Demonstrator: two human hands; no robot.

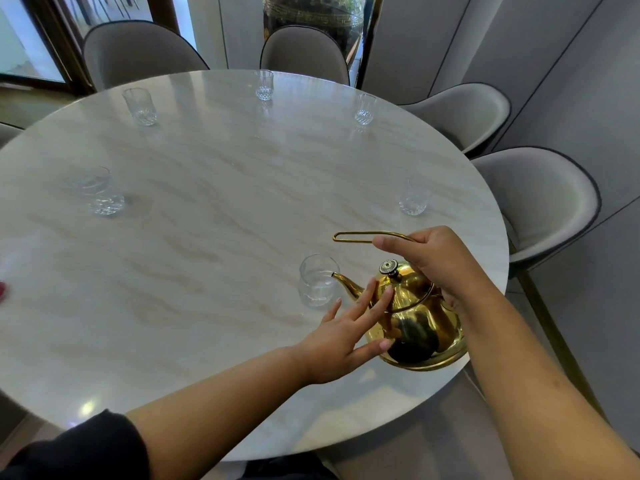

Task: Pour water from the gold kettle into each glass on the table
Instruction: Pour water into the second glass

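The gold kettle (419, 323) is tilted to the left near the table's front right edge, its spout touching the rim of the nearest glass (317, 285), which holds some water. My right hand (436, 261) grips the kettle's thin wire handle from above. My left hand (346, 330) lies with spread fingers against the kettle's lid and body. Several other clear glasses stand around the round marble table (194, 216): one at right (414, 199), one at far right (364, 109), one at the back (264, 85), one at back left (140, 107), one at left (98, 192).
Grey upholstered chairs ring the table: two at the back (138, 53) (304, 53) and two on the right (464, 112) (543, 202). A small red thing (2, 291) shows at the left edge. A dark vase with a gold band (311, 12) stands behind.
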